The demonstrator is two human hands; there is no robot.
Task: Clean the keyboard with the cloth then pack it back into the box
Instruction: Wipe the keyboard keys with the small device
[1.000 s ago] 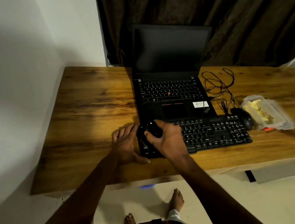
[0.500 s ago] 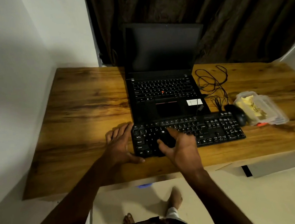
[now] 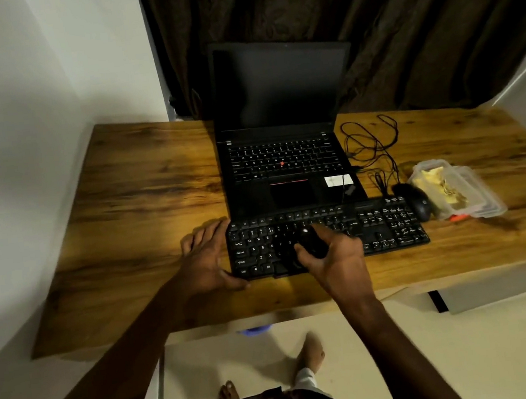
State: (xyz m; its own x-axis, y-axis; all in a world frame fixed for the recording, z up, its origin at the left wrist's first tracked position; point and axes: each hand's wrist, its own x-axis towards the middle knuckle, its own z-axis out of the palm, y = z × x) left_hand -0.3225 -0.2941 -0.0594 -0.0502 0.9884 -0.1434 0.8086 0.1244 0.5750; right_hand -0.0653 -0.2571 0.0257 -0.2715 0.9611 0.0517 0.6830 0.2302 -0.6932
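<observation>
Now our left hand [image 3: 208,260] lies flat, fingers released, bracing the keyboard [image 3: 387,227] on the tabletop [image 3: 144,214]; our right hand [image 3: 335,256] clenches what seems a dark cloth [image 3: 311,243] over the keys. Pressing hard could shove the keyboard into the mouse [image 3: 416,202].

Your brown wood-grain worktop [image 3: 141,194] shows a smooth, slightly glossy finish. The long black plastic keyboard [image 3: 387,227] looks matt, like the black laptop [image 3: 287,163]. The clear plastic container [image 3: 473,193] gleams; heavy dark cloth curtain [image 3: 398,17] behind.
</observation>
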